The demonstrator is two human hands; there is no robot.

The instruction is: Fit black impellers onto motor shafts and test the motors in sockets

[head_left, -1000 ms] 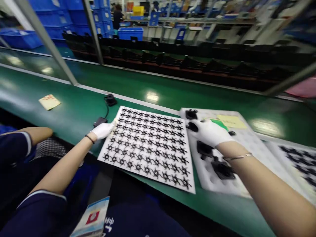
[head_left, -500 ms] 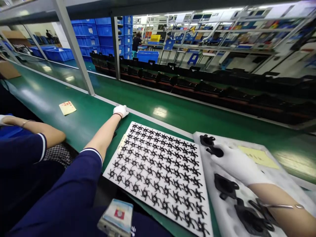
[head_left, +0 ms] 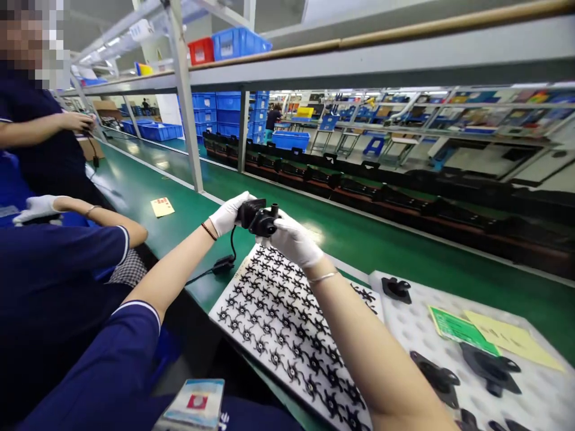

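My left hand (head_left: 229, 214) and right hand (head_left: 294, 239) wear thin white gloves. Left wrist: dark bracelet (head_left: 209, 231). Right wrist: thin silver bangle (head_left: 322, 277). Navy short sleeve (head_left: 112, 359) has white edge stripes; navy top (head_left: 256, 416) shows white lettering, with badge card (head_left: 195, 402) at chest.

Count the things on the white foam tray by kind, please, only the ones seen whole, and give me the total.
On the white foam tray:
Black moulded parts: 3
Green cards: 1
Yellow paper sheets: 1
Total: 5
More black parts, cut off by the picture's bottom edge, are not counted.
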